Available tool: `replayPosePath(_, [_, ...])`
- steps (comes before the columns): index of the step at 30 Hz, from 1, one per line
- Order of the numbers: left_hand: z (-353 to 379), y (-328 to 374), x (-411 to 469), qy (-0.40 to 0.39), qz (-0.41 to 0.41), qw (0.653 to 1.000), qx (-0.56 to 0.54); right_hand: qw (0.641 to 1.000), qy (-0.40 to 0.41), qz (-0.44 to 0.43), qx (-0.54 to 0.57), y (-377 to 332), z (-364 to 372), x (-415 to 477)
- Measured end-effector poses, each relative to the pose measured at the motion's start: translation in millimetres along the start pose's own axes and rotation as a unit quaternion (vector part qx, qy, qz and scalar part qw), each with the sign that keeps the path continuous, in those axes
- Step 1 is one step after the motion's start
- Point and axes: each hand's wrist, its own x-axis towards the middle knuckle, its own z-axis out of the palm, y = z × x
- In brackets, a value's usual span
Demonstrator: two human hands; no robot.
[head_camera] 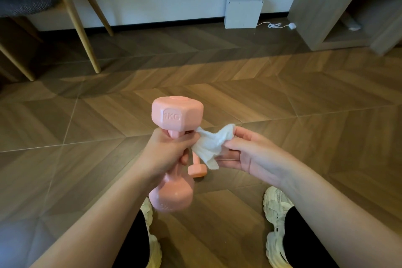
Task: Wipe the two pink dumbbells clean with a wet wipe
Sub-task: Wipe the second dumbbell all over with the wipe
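My left hand grips the handle of a pink dumbbell, held upright above the floor with its "1KG" head on top and its other head low near my left shoe. A crumpled white wet wipe stretches between both hands: my right hand pinches its right side, and its left end is tucked against the fingers of my left hand at the handle. The second pink dumbbell lies on the floor below the wipe, mostly hidden by my hands.
Wooden herringbone floor all around. My white shoes are at the bottom. Chair legs stand at the back left, a white box with a cable sits by the wall, and a wooden shelf unit is at the back right.
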Motion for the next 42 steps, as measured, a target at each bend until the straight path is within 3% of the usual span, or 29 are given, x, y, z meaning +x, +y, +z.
replayPosePath(5, [0,-5,0,0.023,0.004,0.999,0.034,0.999,-0.035,-0.018,0.02,-7,-1,-2])
replayPosePath(10, [-4,-3,0,0.029,0.012,0.999,0.023,0.997,0.04,-0.001,0.069,-6,-4,1])
replayPosePath(12, [-5,-5,0,0.042,0.01,0.998,0.036,0.996,0.01,0.02,0.087,-7,-4,1])
replayPosePath(15, [-6,-9,-1,0.049,0.009,0.997,0.059,0.997,-0.035,0.052,0.041,-7,-3,0])
replayPosePath(21, [-5,-11,2,0.043,0.032,0.993,0.102,0.997,0.027,0.077,-0.005,3,-5,8])
replayPosePath(27, [-6,-6,-1,0.015,0.032,0.993,0.11,0.996,-0.037,0.081,-0.024,3,-1,6])
replayPosePath(29, [-4,-6,-3,0.0,0.042,0.99,0.131,0.997,-0.021,0.067,-0.031,6,0,8])
replayPosePath(33, [-3,-5,-5,0.009,0.03,0.99,0.138,0.996,0.068,-0.005,0.063,0,-6,7])
replayPosePath(35, [-2,-5,-6,0.009,0.019,0.988,0.154,0.985,0.143,-0.094,0.029,-3,-9,3])
replayPosePath(36, [-1,-5,-6,0.006,0.012,0.988,0.156,0.961,0.208,-0.172,-0.055,-3,-9,1])
replayPosePath(38, [0,-5,-8,-0.017,-0.006,0.987,0.158,0.865,0.277,-0.332,-0.254,-6,-2,-4])
replayPosePath(40, [2,0,-12,-0.073,-0.014,0.984,0.161,0.818,0.223,-0.406,-0.34,-1,8,-8])
replayPosePath(42, [1,5,-15,-0.122,-0.004,0.98,0.16,0.809,0.164,-0.429,-0.366,8,12,-8])
